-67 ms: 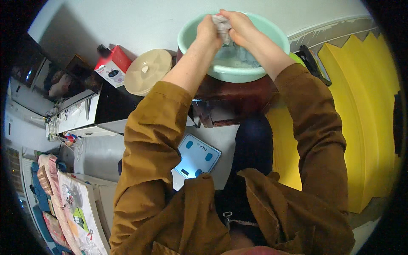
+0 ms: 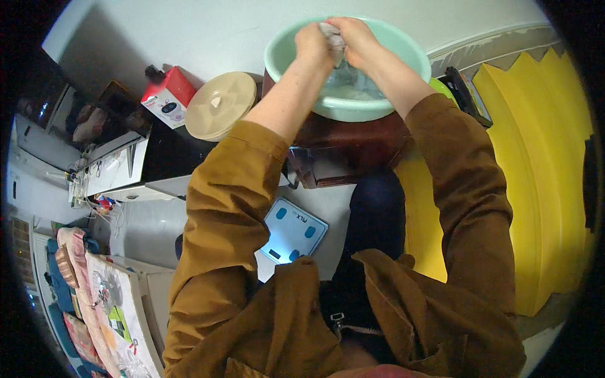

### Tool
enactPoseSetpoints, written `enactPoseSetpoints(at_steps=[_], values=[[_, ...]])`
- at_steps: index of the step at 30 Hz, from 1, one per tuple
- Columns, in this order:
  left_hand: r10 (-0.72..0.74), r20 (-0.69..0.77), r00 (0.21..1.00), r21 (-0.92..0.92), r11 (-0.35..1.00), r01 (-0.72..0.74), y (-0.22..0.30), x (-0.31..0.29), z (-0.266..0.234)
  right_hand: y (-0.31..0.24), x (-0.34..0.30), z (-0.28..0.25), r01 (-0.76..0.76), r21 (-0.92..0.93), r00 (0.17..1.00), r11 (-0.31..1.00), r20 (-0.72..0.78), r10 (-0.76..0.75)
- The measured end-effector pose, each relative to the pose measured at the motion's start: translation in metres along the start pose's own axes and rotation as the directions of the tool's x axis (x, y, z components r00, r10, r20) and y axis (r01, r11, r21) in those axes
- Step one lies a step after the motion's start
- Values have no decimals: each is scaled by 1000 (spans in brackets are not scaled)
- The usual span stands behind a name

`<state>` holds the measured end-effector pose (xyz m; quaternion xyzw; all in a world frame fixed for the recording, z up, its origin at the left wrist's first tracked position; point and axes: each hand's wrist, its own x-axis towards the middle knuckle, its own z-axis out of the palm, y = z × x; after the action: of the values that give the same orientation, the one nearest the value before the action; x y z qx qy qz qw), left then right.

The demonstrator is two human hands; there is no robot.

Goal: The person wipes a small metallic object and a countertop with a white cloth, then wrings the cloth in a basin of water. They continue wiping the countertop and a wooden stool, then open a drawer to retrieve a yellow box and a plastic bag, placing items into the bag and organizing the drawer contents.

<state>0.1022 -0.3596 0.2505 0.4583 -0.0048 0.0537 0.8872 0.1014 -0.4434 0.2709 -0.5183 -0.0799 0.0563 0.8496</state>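
Both hands have drawn slightly closer together, the left hand (image 2: 313, 43) edging toward three o'clock, and less of the white cloth (image 2: 334, 39) hangs below them now. From where I stand, that cloth is bunched between the two hands, above the twelve o'clock side of the pale green basin (image 2: 356, 111). Left fingers are curled closed around one side of it; the right hand (image 2: 355, 41) closes on the other, its fingers bent in and its thumb side toward the cloth. I can't make out all the fingertips, but neither palm is spread. Under the hands, bluish-grey fabric (image 2: 354, 82) lies in the basin, which sits on a dark reddish cabinet (image 2: 353, 135). Over at ten o'clock, a red-and-white box (image 2: 169, 97) stands on the black surface (image 2: 167, 154), with a round beige lid (image 2: 220, 107) just beside it. Below the basin, toward seven o'clock, a pale scale (image 2: 293, 230) rests on the floor.
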Motion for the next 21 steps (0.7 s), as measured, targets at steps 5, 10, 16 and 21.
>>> enactPoseSetpoints(at_steps=[5, 10, 16, 21], values=[[264, 196, 944, 254, 916, -309, -25, -7, 34, -4, 2, -11, -80, -88, 994, 993, -84, 73], [209, 26, 978, 495, 847, -194, -30, 15, 33, 15, 20, -46, -133, 34, 991, 991, -11, 133], [184, -32, 982, 403, 902, -156, -43, 3, 45, -13, 28, -58, -108, -64, 994, 992, -30, 106], [299, -99, 949, 693, 705, -150, -42, -27, 56, -10, 12, -43, -99, -12, 995, 995, -34, 99]])
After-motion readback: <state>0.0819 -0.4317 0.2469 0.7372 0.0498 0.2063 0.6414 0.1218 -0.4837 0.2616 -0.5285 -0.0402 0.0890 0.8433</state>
